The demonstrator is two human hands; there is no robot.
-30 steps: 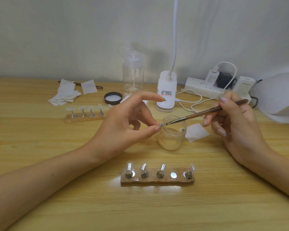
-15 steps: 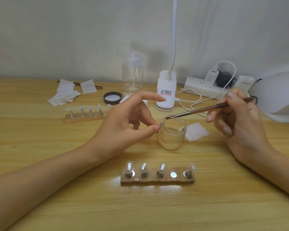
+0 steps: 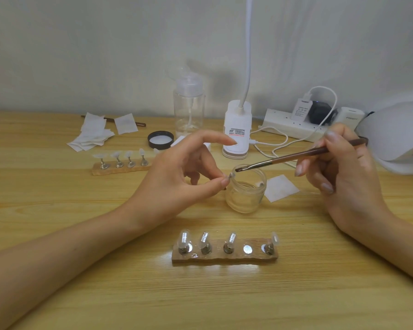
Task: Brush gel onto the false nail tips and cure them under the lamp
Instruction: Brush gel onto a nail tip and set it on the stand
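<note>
Left hand (image 3: 177, 181) pinching tip (image 3: 231, 176), right hand (image 3: 343, 179) holding brush (image 3: 293, 157)

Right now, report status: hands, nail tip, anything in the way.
Left hand pinches nail tip at glass jar rim. Right hand holds brush, bristles close to tip. Nothing between them.

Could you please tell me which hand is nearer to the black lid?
Left. The left hand is just in front of the black lid; the right hand is far off to its right, past the glass jar.
</note>
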